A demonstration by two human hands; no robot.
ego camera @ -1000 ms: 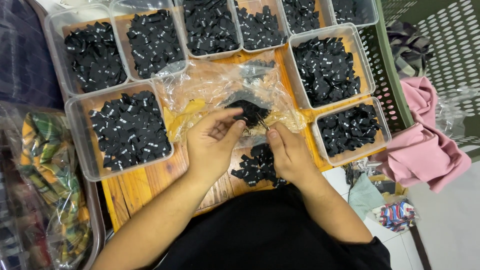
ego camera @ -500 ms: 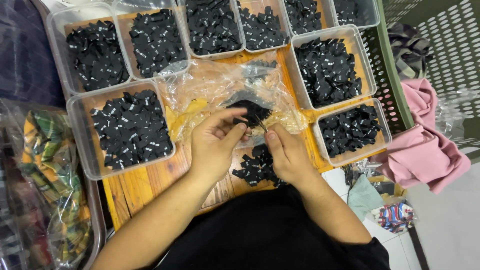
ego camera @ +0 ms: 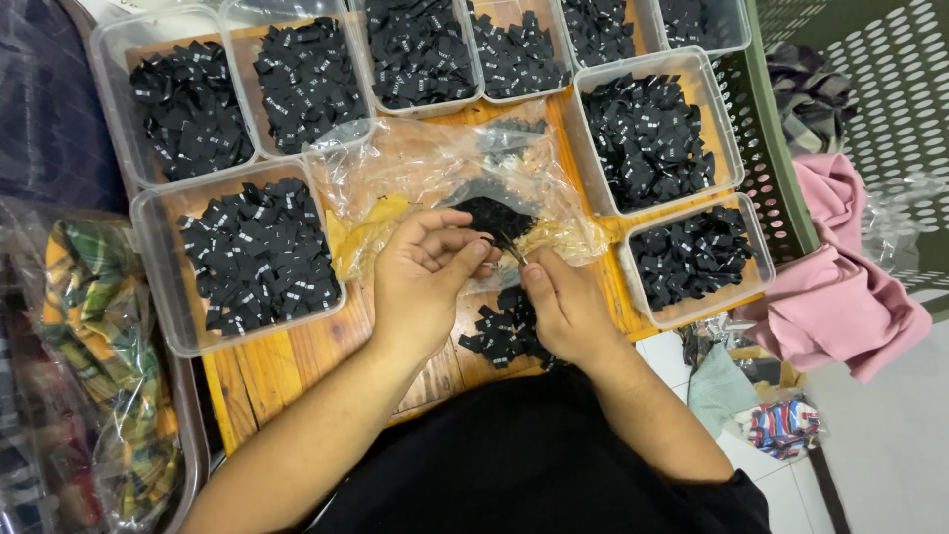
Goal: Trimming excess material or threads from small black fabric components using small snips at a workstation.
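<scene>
My left hand (ego camera: 425, 282) and my right hand (ego camera: 561, 309) meet over the middle of a small wooden table (ego camera: 287, 361). Both pinch the same small black fabric label (ego camera: 510, 247) between fingertips. Just beyond it a clump of black labels (ego camera: 489, 213) lies on a crumpled clear plastic bag (ego camera: 415, 178). A loose heap of black labels (ego camera: 504, 331) sits on the wood under my wrists.
Clear plastic tubs of black labels ring the bag: one at left (ego camera: 173, 316), several along the back (ego camera: 119, 109), two at right (ego camera: 722, 129). A green perforated basket (ego camera: 870, 109) and pink cloth (ego camera: 840, 307) lie right. Bagged plaid fabric (ego camera: 89, 346) lies left.
My fingertips have drawn closer together on the small label. The hands stay in the same spot over the bag.
</scene>
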